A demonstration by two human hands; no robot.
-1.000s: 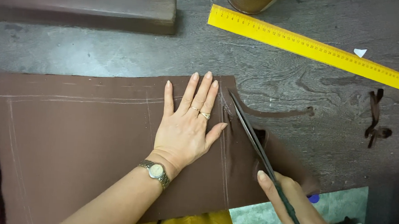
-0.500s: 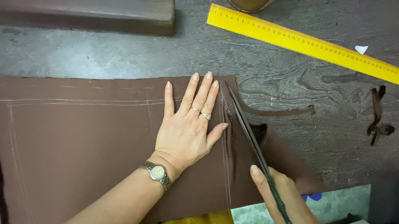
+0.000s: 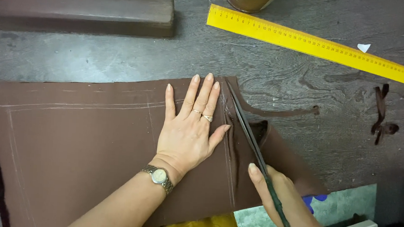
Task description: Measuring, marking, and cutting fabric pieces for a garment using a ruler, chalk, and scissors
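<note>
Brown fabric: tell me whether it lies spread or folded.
Spread: the brown fabric lies flat on the table under the left hand.

Left hand point(image 3: 189, 136) flat on brown fabric point(image 3: 80, 148); right hand point(image 3: 276, 195) gripping scissors point(image 3: 247, 127).

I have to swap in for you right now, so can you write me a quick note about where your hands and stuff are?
Left hand: flat on the brown cloth, pinning it beside the cut.
Right hand: grip on the scissors, blades nearly shut, tips near the cloth's far edge.
Done: cut runs along the chalk line almost to the far edge; the off-cut lies to the right.
Left: the last bit at the far edge.
Ruler lies beyond, untouched.
</note>
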